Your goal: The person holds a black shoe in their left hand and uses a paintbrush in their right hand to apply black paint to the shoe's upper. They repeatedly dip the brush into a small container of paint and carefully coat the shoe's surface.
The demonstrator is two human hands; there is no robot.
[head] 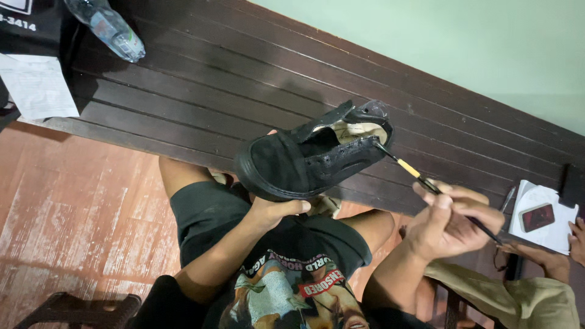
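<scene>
My left hand (277, 210) grips a black canvas shoe (308, 159) from below, by its sole, and holds it up over my lap. The shoe's upper looks wet and glossy, and its pale lining shows at the heel opening. A thin paintbrush (426, 183) with a yellow band and a dark handle is pinched in my right hand (451, 222). The brush tip touches the shoe's side near the heel. I am seated, in dark shorts and a printed black shirt.
A dark slatted wooden bench (213, 79) runs behind the shoe. A plastic water bottle (106, 27) and a white paper (36, 85) lie at its left end. At right, another person's hand (576, 240) rests by a white paper with a phone (537, 217).
</scene>
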